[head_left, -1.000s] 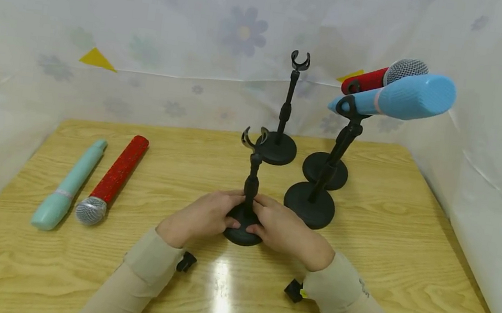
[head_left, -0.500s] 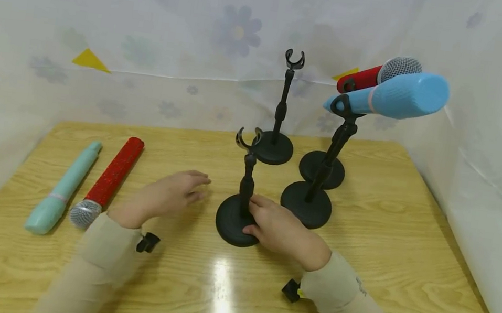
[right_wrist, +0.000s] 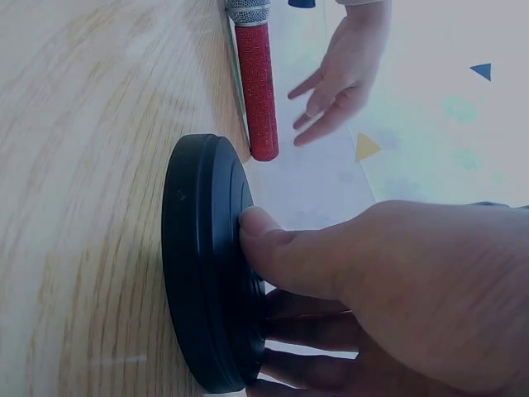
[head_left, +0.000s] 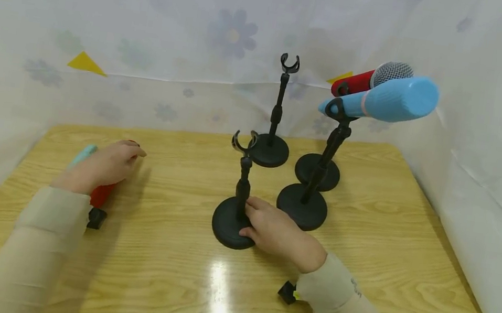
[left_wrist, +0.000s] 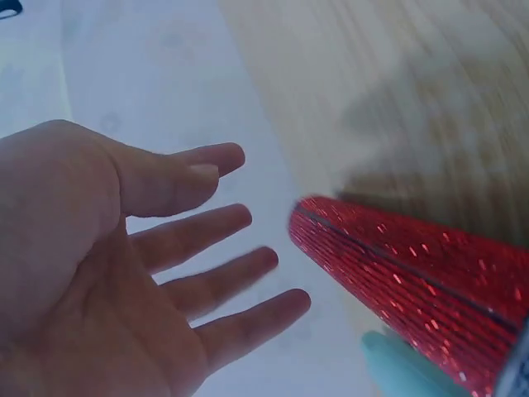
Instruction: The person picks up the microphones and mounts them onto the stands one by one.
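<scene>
Over the red microphone, apart from it: the left hand, fingers spread. Beneath that hand, lying on the desk: the red microphone and, just beside it, a teal microphone, both partly hidden. Under the thumb of the right hand: the base of an upright black stand; whether pinched or merely rested on, impossible to tell. Beyond the right hand: a rear stand. Beyond and to its right: a blue microphone and a second red microphone, each held up on a stand.
</scene>
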Demonstrator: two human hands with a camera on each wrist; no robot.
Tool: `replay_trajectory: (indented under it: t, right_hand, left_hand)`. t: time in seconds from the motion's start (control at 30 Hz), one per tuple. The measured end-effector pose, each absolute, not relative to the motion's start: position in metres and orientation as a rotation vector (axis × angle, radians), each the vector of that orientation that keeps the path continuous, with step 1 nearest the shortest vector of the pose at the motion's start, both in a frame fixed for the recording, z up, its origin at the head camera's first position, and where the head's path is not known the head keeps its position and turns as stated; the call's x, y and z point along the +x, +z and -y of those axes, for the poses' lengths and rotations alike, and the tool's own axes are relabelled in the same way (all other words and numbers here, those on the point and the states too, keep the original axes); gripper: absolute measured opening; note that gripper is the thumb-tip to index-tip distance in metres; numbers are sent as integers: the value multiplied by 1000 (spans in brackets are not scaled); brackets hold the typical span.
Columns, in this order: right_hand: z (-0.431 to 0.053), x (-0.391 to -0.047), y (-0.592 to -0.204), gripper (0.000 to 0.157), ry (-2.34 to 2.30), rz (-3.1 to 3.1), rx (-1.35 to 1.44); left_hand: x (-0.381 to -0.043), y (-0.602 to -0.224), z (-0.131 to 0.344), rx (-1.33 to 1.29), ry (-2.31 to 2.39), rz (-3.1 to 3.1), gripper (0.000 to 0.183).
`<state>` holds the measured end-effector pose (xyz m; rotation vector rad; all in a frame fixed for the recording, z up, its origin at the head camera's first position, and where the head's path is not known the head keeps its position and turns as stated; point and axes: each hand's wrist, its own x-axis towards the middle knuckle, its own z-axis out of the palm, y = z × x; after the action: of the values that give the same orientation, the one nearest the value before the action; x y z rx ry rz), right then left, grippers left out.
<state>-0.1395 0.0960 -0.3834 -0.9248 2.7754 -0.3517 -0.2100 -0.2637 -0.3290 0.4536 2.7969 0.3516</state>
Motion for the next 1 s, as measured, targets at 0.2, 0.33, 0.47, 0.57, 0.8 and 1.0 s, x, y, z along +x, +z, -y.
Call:
replay_trajectory:
  t: [0.2, 0.33, 0.47, 0.57, 0.8, 1.0]
  right_hand:
    - [-97, -139, -384, 55, -338, -2784, -936]
    - [-96, -140, -385, 56, -328, -2785, -931]
    - [-95, -139, -385, 56, -328, -2787, -916]
    - [-96, -139, -385, 57, -324, -2788, -910]
    - [-95, -139, -385, 58, -329, -2780, -892]
    - [-96, -139, -385, 57, -334, -2790, -903]
  left_hand:
    - [-214, -334, 280, 307, 248, -2751, 52]
    - [-214, -337, 284, 289, 235, -2740, 50]
    - [-216, -339, 286, 311, 229, -2747, 48]
    - [-217, -340, 285, 330, 244, -2731, 53]
    - [-216, -344, 278, 398, 271, -2764, 59]
    - [-209, -356, 265, 477, 127, -2879, 54]
